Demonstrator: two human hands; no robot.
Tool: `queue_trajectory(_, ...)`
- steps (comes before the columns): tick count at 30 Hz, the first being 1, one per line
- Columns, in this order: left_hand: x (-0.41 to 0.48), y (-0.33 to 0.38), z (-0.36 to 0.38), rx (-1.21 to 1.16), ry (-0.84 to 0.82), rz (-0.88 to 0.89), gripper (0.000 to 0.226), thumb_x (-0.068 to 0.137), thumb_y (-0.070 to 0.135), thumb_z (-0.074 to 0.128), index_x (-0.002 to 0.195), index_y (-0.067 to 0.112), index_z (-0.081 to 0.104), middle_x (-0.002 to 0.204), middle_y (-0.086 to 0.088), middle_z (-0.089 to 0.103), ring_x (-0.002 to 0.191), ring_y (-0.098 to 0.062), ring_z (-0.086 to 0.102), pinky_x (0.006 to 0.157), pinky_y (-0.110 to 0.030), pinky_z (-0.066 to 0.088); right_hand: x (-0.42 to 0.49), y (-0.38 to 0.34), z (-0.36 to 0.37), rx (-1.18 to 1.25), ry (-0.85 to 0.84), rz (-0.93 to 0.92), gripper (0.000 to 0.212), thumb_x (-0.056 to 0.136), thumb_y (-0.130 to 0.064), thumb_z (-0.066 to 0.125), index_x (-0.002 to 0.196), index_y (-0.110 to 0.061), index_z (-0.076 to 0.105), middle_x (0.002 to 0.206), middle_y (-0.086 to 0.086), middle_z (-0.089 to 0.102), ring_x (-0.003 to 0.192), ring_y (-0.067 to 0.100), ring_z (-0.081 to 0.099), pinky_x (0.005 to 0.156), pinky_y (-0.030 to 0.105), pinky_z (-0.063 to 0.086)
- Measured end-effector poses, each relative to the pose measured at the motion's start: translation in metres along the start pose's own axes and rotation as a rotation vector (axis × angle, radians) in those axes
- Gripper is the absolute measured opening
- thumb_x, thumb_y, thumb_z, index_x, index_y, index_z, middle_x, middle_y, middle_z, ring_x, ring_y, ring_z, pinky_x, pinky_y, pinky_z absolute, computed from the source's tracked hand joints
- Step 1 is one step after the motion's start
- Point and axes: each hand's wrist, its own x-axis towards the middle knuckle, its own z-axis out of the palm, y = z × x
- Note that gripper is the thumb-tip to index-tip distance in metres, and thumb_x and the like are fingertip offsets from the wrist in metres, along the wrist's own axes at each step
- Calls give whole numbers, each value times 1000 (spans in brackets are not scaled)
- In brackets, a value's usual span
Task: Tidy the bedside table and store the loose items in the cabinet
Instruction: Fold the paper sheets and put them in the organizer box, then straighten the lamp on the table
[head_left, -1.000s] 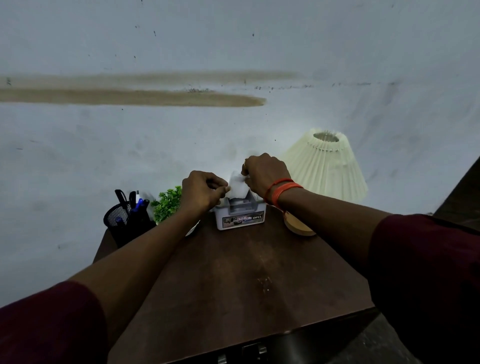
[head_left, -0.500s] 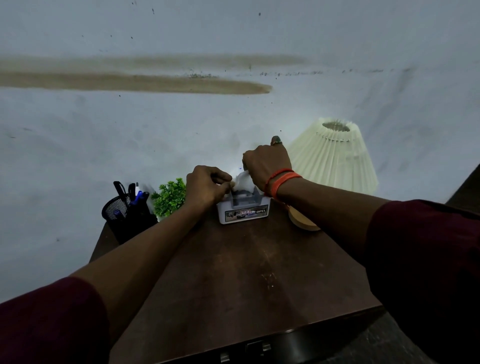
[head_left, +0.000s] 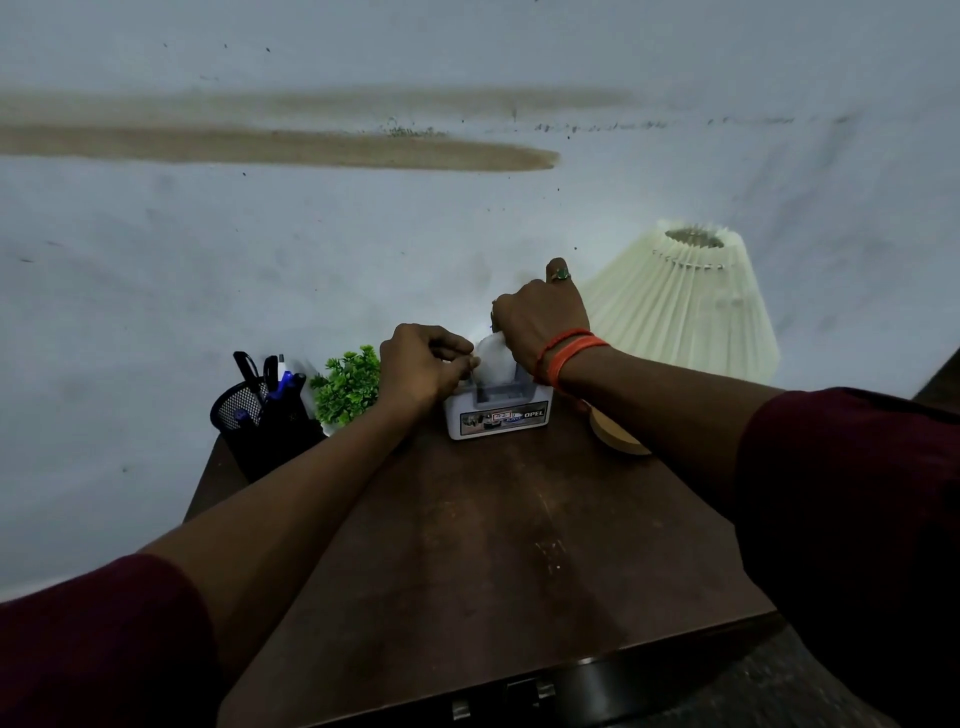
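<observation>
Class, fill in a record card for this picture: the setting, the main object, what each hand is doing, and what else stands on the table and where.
Setting: brown wooden bedside table against a pale, stained wall
Main object: white tissue box labelled OPEL, near the table's back edge
Hands: left hand pinches the tissue rising from the box; right hand curls round its other side
Left of box: small green plant, then black mesh pen holder
Right of box: lamp with cream pleated shade

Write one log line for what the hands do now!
left hand: pinches crumpled white paper tissue | right hand: holds same tissue | tissue: atop white plastic tissue box
</observation>
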Motion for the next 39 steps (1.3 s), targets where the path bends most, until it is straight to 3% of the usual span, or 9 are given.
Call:
queue_trajectory(6,-2,-1,-2,-22,4,-5,17,70,13,84,86,9,77,75,-9,75,65,-20,74,64,-42,62,-1,2,5,-35,18,0,23,82,-9,55,98,-20,67,88,6,72,93,30,62,107,44,24)
queue_trajectory(13,-16,12,1,-57,11,-5,9,77,23,79,83,17,76,73,-5,75,65,-17,74,69,-41,62,-19,0,-5,-14,57,-52,24,84,-9,50,100,-20,66,96,2,73,98,29,61,103,43,27)
queue_trajectory(18,-39,30,12,-107,36,-48,6,83,27,72,78,24,72,72,-2,75,70,-14,74,73,-40,61,-53,-5,-16,148,83,-43,36,81,-10,53,115,-15,62,109,8,68,104,32,60,99,42,33)
queue_trajectory(24,-82,39,35,-146,-39,-104,10,88,23,66,88,20,76,80,4,75,78,-8,71,80,-36,59,-124,0,0,255,313,-27,38,70,-17,66,109,-17,68,98,3,70,86,24,65,70,31,53)
queue_trajectory(28,-102,40,58,-178,-115,-168,17,91,30,62,88,22,76,80,5,76,83,-11,72,82,-34,57,-163,19,18,404,293,-7,36,78,-14,68,114,-14,66,104,5,69,96,25,65,76,34,56)
queue_trajectory(31,-109,46,78,-366,-189,-304,16,94,23,59,88,18,73,89,-6,75,88,-23,70,80,-35,55,-189,34,31,525,176,113,40,78,-15,64,118,-17,65,109,4,69,99,23,66,81,31,55)
queue_trajectory(34,-109,54,97,-473,-275,-449,16,96,27,55,90,20,68,101,-7,69,98,-21,63,76,-27,49,-205,49,45,683,76,356,37,81,-17,62,118,-17,64,108,5,70,99,23,66,88,33,53)
queue_trajectory(39,-104,66,117,-604,-358,-604,45,99,36,45,136,12,51,135,-7,55,131,-22,49,97,-31,40,-203,75,55,1086,-52,818,36,83,-19,65,119,-18,62,109,-1,68,103,14,63,97,26,46)
